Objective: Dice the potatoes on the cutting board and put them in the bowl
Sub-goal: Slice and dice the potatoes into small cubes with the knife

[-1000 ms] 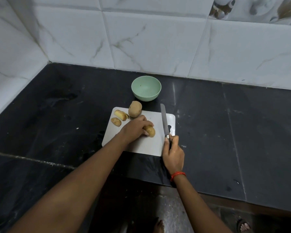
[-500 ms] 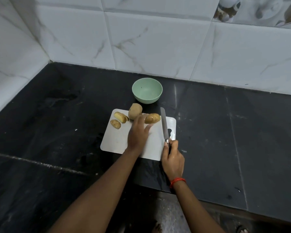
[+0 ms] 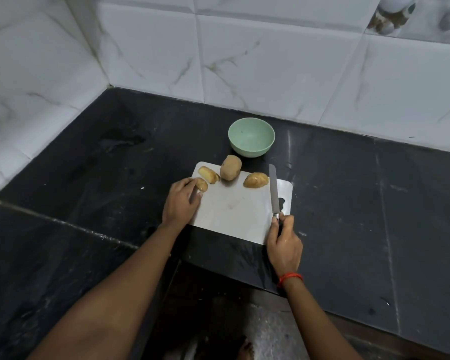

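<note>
A white cutting board [image 3: 239, 211] lies on the black counter. Along its far edge sit a whole potato [image 3: 230, 167], a cut wedge [image 3: 208, 174] and a potato half [image 3: 256, 180]. At the board's left edge my left hand [image 3: 181, 201] has its fingertips and thumb closed round a small potato piece [image 3: 202, 185]. My right hand [image 3: 283, 237] grips the handle of a knife [image 3: 273, 189], whose blade lies flat on the board's right side and points away. A pale green bowl [image 3: 251, 137] stands just behind the board with nothing in it.
White marble-look tiles form the back wall [image 3: 270, 61] and the left wall [image 3: 31, 94], meeting in a corner. The black counter [image 3: 374, 203] stretches to the right and left of the board. Its front edge runs near my right wrist.
My left hand let go of the potato half, now lying beside the knife blade, and moved left to the small piece at the board's left edge. The knife has stayed in place.
</note>
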